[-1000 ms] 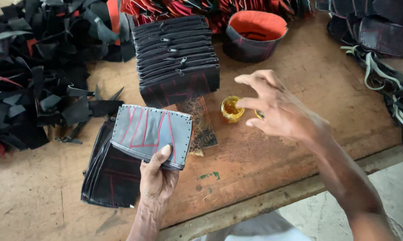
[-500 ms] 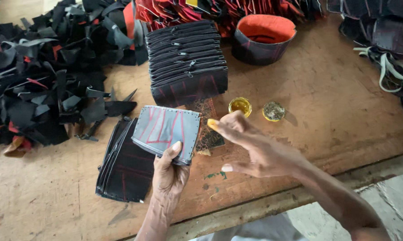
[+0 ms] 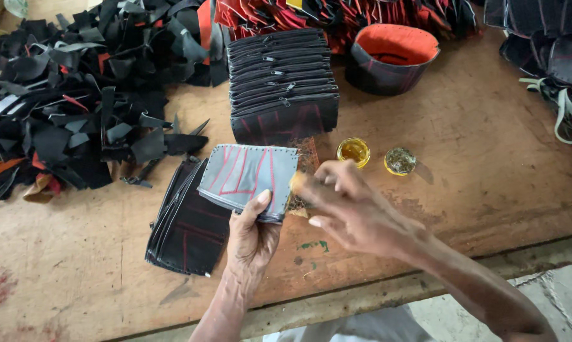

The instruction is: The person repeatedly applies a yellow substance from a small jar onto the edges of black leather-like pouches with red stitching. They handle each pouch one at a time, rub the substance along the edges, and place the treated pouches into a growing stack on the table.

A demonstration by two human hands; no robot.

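I see my left hand (image 3: 253, 235) clamped on the lower edge of a grey pouch panel (image 3: 248, 178) with red lines and a stitched border, thumb pressed on its face, holding it tilted just above the wooden counter (image 3: 476, 164). My right hand (image 3: 355, 212) is blurred, its fingers drawn together at the panel's right edge; something yellowish sits at the fingertips, but I cannot tell what it is. Under the panel lies a flat stack of black pieces (image 3: 187, 225). Behind it stands a taller stack of black zippered pouches (image 3: 281, 82). Just right of that stack are 2 small round things near each other: a tin of yellow glue (image 3: 353, 151) and its lid (image 3: 400, 161). Black scraps (image 3: 64, 107) heap at the left, and a round black-and-orange basket (image 3: 390, 57) stands further back.
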